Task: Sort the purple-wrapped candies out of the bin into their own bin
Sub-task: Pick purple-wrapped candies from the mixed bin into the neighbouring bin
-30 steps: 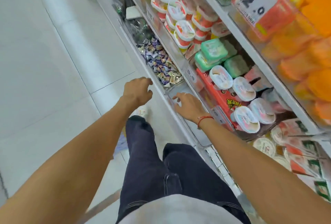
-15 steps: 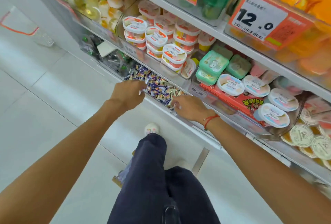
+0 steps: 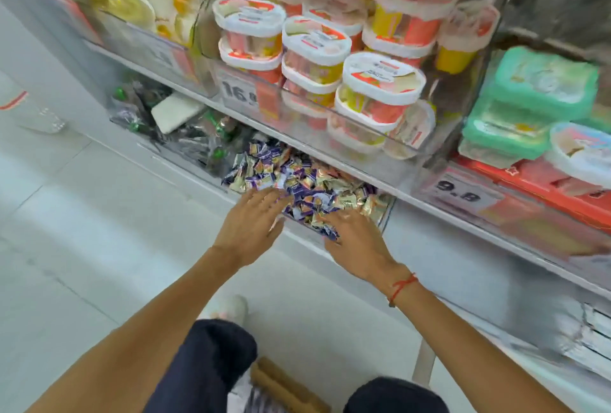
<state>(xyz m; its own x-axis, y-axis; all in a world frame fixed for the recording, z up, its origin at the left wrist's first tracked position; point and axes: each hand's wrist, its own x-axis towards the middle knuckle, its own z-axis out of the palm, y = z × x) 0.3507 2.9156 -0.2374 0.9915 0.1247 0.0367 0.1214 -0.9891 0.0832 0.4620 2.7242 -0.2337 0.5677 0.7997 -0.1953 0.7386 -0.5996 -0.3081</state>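
Observation:
A clear bin (image 3: pixel 386 214) on the low shelf holds a heap of mixed candies (image 3: pixel 307 181), purple-wrapped and gold-wrapped together. My left hand (image 3: pixel 254 221) reaches over the bin's near left edge with its fingers spread and straight, the fingertips at the candies. My right hand (image 3: pixel 353 234) lies on the near right part of the heap, fingers extended onto the wrappers. Neither hand visibly holds a candy. The frame is blurred by motion.
To the left of the candy bin lies a bin of dark wrapped sweets (image 3: pixel 185 135) with a white card on it. Above hangs a shelf of stacked tubs (image 3: pixel 314 59) and green boxes (image 3: pixel 535 98). Price tags (image 3: pixel 238 92) front the shelf. White floor tiles (image 3: pixel 82 230) spread left.
Both hands have moved forward onto the candy bin. My left hand has opened from a loose fist to spread fingers. The camera has moved closer to the shelf.

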